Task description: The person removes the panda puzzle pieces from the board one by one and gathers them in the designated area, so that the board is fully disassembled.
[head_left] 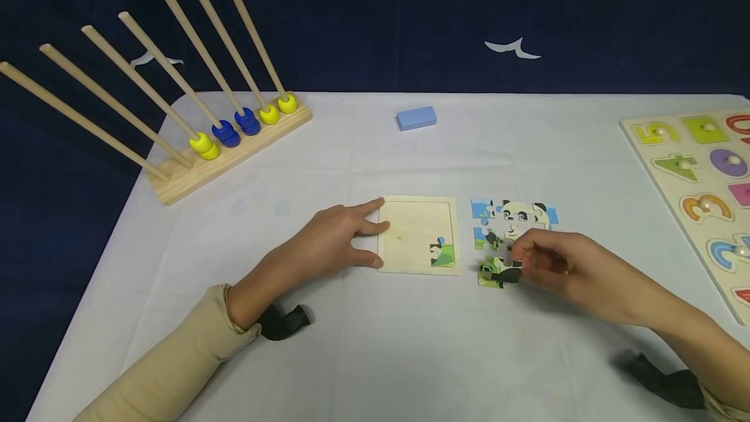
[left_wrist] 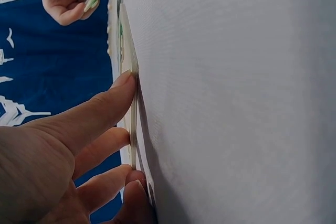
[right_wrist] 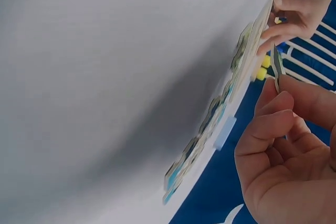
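Observation:
A pale wooden puzzle tray (head_left: 410, 226) lies flat mid-table with one panda piece (head_left: 443, 253) set in its lower right corner. My left hand (head_left: 375, 232) rests beside it, straight fingers (left_wrist: 113, 100) pressed against the tray's left edge (left_wrist: 132, 108). To the tray's right, my right hand (head_left: 517, 264) pinches a green-and-black puzzle piece (head_left: 497, 274) between thumb and fingertips (right_wrist: 273, 124), just off the cloth; the held piece (right_wrist: 276, 67) shows edge-on. Several loose panda pieces (head_left: 514, 217) lie clustered just beyond it.
A wooden rod rack (head_left: 228, 148) with yellow and blue beads stands at the back left. A light blue block (head_left: 416, 118) lies behind the tray. A number puzzle board (head_left: 700, 178) fills the right edge. White cloth (head_left: 375, 357) covers the table.

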`<state>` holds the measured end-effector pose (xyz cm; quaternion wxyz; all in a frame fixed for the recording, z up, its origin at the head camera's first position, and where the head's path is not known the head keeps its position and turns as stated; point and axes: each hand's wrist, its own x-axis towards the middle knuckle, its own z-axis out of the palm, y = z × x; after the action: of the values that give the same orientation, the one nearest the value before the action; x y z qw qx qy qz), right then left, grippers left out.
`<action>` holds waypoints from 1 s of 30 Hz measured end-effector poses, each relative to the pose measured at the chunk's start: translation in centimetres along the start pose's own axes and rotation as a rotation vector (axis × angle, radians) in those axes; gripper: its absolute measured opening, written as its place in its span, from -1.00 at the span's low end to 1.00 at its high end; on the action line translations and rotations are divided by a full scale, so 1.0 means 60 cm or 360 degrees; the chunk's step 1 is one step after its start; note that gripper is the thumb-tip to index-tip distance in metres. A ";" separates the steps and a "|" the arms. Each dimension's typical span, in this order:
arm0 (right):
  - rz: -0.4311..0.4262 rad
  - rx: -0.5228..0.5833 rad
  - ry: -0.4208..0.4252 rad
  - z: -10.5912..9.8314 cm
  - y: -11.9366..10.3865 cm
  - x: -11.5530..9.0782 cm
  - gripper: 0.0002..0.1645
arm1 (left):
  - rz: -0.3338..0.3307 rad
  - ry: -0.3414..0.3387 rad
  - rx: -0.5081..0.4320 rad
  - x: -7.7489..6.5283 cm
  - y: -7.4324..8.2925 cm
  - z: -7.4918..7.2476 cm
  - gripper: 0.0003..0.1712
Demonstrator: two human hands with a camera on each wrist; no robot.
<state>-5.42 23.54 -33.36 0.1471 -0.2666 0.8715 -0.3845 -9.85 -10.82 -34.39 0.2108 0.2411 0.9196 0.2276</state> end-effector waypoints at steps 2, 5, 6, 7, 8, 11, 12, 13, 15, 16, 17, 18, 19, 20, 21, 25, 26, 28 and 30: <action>0.0012 0.0004 -0.0016 -0.002 0.006 -0.005 -0.61 | 0.0000 0.0003 0.0003 0.000 -0.001 0.000 -0.24; 0.0019 0.0010 -0.0040 -0.005 0.015 -0.013 -0.62 | 0.0006 0.0007 0.0001 0.001 -0.001 0.001 -0.24; 0.0021 0.0014 -0.0046 -0.006 0.018 -0.015 -0.63 | 0.0009 0.0008 0.0001 0.001 -0.002 0.001 -0.24; 0.0026 0.0018 -0.0055 -0.007 0.021 -0.018 -0.63 | 0.0012 0.0009 0.0000 0.001 -0.002 0.001 -0.24; 0.0030 0.0019 -0.0060 -0.009 0.024 -0.021 -0.63 | 0.0016 0.0010 -0.0001 0.001 -0.002 0.001 -0.24; 0.0044 0.0017 -0.0070 -0.012 0.034 -0.030 -0.63 | 0.0023 0.0015 -0.0001 0.001 -0.002 0.002 -0.25; 0.0049 0.0020 -0.0074 -0.013 0.037 -0.032 -0.64 | 0.0026 0.0017 0.0000 0.001 -0.002 0.002 -0.25; 0.0053 0.0016 -0.0076 -0.013 0.039 -0.034 -0.64 | 0.0028 0.0017 0.0000 0.001 -0.003 0.002 -0.25; 0.0053 -0.0002 -0.0067 -0.013 0.042 -0.036 -0.63 | 0.0030 0.0018 0.0002 0.001 -0.003 0.001 -0.25; 0.0052 -0.0008 -0.0067 -0.013 0.043 -0.037 -0.62 | 0.0030 0.0017 0.0002 0.000 -0.002 0.001 -0.25; 0.0049 -0.0026 -0.0063 -0.013 0.044 -0.037 -0.62 | 0.0030 0.0017 0.0002 0.000 -0.002 0.000 -0.25; 0.0046 -0.0046 -0.0056 -0.012 0.044 -0.036 -0.61 | 0.0029 0.0017 0.0002 -0.001 -0.002 0.000 -0.25; 0.0041 -0.0068 -0.0047 -0.012 0.044 -0.036 -0.61 | 0.0028 0.0016 0.0002 -0.001 -0.002 0.000 -0.25; 0.0037 -0.0092 -0.0040 -0.011 0.043 -0.035 -0.60 | 0.0026 0.0017 0.0003 -0.001 -0.002 0.000 -0.25; 0.0035 -0.0114 -0.0037 -0.010 0.042 -0.034 -0.60 | 0.0024 0.0017 0.0002 -0.001 -0.003 0.000 -0.25; 0.0061 -0.0224 -0.0014 -0.007 0.038 -0.029 -0.60 | 0.0020 0.0017 0.0001 0.000 -0.005 0.001 -0.25; 0.0068 -0.0252 -0.0010 -0.007 0.037 -0.028 -0.59 | 0.0017 0.0017 0.0000 0.000 -0.005 0.002 -0.25; 0.0094 -0.0304 -0.0005 -0.005 0.035 -0.026 -0.59 | 0.0012 0.0016 -0.0002 0.001 -0.005 0.002 -0.25; 0.0110 -0.0349 0.0002 -0.004 0.034 -0.024 -0.58 | 0.0010 0.0016 -0.0006 0.001 -0.004 0.002 -0.24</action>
<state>-5.07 25.64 -34.65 0.1296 -0.2506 0.9171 -0.2818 -9.93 -10.95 -34.66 0.2060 0.2426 0.9194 0.2312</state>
